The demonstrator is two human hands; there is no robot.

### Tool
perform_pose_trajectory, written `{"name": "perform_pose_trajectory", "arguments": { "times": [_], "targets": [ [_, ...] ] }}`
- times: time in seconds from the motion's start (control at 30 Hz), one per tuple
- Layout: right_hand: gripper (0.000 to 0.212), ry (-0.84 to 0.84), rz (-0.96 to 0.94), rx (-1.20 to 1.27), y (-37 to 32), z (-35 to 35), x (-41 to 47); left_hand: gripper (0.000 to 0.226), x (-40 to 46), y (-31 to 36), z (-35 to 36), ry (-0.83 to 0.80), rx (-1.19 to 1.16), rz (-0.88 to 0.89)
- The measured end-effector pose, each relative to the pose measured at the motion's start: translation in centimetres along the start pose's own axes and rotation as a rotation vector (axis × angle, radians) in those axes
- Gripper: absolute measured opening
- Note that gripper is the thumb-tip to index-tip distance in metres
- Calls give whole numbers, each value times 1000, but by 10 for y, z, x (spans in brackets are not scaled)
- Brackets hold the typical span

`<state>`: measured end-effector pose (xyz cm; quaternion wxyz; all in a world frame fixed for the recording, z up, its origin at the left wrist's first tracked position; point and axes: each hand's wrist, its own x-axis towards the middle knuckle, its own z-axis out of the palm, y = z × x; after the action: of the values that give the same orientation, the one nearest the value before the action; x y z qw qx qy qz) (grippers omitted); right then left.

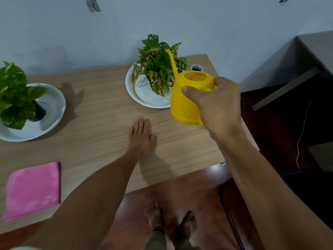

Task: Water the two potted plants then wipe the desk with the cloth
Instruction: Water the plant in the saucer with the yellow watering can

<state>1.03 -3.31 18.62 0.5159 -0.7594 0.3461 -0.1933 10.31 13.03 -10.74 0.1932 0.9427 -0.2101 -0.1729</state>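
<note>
Nearest to the camera, below the front edge of the desk, two bare feet stand on a reddish-brown floor. A black chair frame is just to the right of the feet.

On the desk, the pink cloth lies flat and folded near the front edge, well to the left of the yellow watering can. The left hand rests palm down on the bare wood, a little in front of the can and to its left. Its fingers are stretched out and close together, and it holds nothing.

The right hand is the grip on the can. It is closed around the handle at the right side of the can, with the thumb pressed on the yellow body under the open top. The can is lifted above the desk and stands nearly upright.

The thin spout of the can rises away from the person into the leaves of the right plant, which has leaves with holes and some brown spots. This plant stands on a white plate, just behind the can and to its left. A small round hole with a grey ring is in the desk behind the can.

Far to the left of the can, the left plant, in a dark pot, stands on another white plate. Behind all is a pale wall.
</note>
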Motion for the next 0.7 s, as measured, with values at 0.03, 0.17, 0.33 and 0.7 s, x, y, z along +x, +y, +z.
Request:
{"name": "perform_pose_trajectory", "arguments": {
  "times": [0.03, 0.17, 0.33, 0.7],
  "targets": [
    [40, 15, -3, 6, 3, 2, -1, 75, 0, 0, 0, 7, -5, -1],
    [45, 30, -19, 44, 15, 7, -2, 76, 1, 1, -2, 2, -31, -13],
    [42, 19, -43, 77, 25, 12, -1, 79, 5, 2, -5, -26, -34, -31],
    [43, -3, -53, 117, 34, 15, 4, 81, 6, 3, -6, -44, -31, -46]
  ]
}}
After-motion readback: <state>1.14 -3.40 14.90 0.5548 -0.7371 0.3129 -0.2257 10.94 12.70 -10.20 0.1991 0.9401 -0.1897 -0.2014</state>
